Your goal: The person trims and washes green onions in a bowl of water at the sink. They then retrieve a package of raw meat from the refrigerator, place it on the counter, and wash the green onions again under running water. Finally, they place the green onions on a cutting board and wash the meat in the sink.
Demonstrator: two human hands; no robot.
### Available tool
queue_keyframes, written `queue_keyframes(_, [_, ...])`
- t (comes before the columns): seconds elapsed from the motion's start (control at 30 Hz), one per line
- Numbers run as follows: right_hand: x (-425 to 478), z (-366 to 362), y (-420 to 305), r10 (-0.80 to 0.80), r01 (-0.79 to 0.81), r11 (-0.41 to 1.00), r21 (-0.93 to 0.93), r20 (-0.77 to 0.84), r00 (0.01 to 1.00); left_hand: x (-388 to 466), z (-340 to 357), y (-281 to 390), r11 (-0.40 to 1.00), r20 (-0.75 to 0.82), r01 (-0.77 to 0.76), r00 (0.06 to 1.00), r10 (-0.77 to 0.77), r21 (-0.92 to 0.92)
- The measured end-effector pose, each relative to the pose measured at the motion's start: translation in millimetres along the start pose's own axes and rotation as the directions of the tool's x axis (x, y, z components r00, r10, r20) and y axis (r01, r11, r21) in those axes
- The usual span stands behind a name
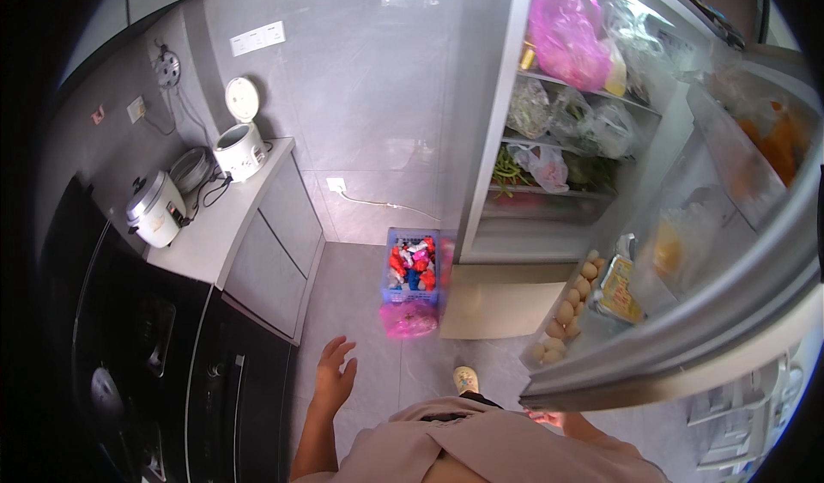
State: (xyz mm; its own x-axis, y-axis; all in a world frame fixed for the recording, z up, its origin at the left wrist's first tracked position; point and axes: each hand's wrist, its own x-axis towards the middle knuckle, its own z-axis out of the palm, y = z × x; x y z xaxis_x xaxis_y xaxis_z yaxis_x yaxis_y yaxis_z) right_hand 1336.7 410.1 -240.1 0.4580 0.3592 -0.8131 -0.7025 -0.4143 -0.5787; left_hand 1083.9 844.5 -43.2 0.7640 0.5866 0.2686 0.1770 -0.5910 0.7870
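Note:
My left hand hangs over the floor with its fingers apart and nothing in it. At the near edge of the open refrigerator door is my right hand, partly hidden by the door and gripping its edge. Several eggs line the door's lower shelf, beside a yellow-labelled package. Inside the refrigerator, a pink plastic bag fills the top shelf. Clear bags of produce sit below, then green beans next to a white plastic bag.
A blue plastic basket of bundled bags stands on the floor, with a pink bag before it. The left counter bears a rice cooker and an open-lidded white cooker. A beige refrigerator drawer front lies low.

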Motion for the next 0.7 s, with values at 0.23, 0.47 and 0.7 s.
queue_keyframes(0.23, [34, 69, -45, -0.035, -0.089, 0.967, 0.241, 0.466, 0.884, -80, -62, -19, 0.958, -0.216, 0.14, 0.973, -0.085, 0.251])
queue_keyframes(0.47, [111, 121, -130, -0.075, -0.02, 0.981, 0.194, 0.47, 0.879, -142, -70, 6, 0.855, -0.327, 0.495, 0.843, -0.428, 0.156])
queue_keyframes(0.7, [168, 175, -211, -0.057, 0.085, 0.996, -0.031, 0.512, 0.857, -186, -37, 33, 0.695, -0.537, 0.7, 0.654, -0.533, 0.164])
